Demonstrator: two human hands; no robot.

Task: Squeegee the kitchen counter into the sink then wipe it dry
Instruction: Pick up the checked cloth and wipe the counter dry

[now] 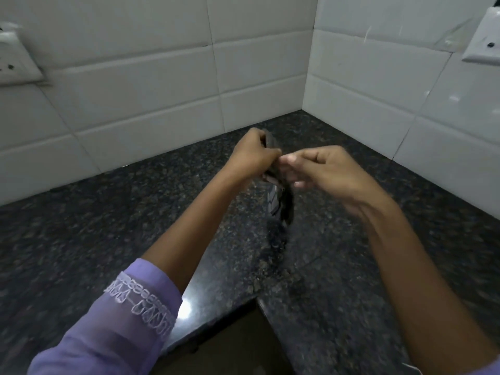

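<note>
**Dark cloth bunched between both hands over the granite corner**

A speckled black granite counter runs into a corner of white wall tiles, with a switch plate at the upper left of the frame and another socket plate at the upper right. No sink or squeegee is in sight.

At the centre of the frame, the left hand has its fingers curled tight round the top of a dark cloth. The right hand meets it from the right, thumb and fingertips pinched together on the same bunch just beside the left thumb; motion blur makes it hard to say how firmly. Below the fingers the cloth hangs in a limp, twisted tail with a pale striped patch, its lower end near or just touching the counter in mid-frame. Further out, the left forearm ends in a lilac embroidered sleeve at the lower left.

The cloth looks light, soft and floppy, perhaps damp. It will not hold a shape, so it likely handles best gathered into a pad under a flat palm, or gripped at two edges to spread it. The polished granite probably lets it slide easily.
</note>
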